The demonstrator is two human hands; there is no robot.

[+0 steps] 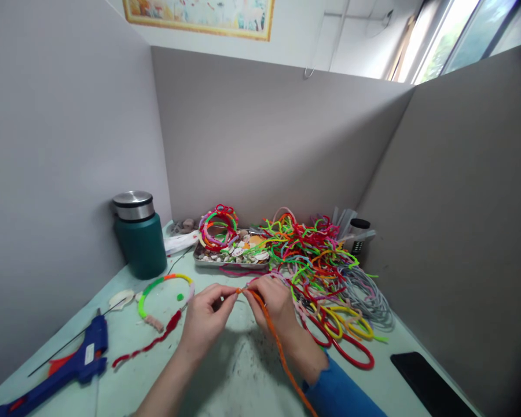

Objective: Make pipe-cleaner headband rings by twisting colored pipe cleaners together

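My left hand (206, 315) and my right hand (274, 307) meet at the table's middle, both pinched on the far end of an orange pipe cleaner (278, 347). Its long tail runs down across my right wrist toward the frame's bottom edge. A thin wire seems to lie between the fingertips, too small to make out. Left of my left hand lies a multicoloured half-hoop (162, 286) wrapped in pipe cleaner, and a dark red twisted pipe cleaner (150, 341).
A blue glue gun (65, 368) lies front left. A green flask (139, 234) stands at the back left. A metal tray (230, 260) of shells holds wrapped rings (219, 226). A pile of pipe cleaners (321, 260) spreads right. A black phone (429, 382) lies front right.
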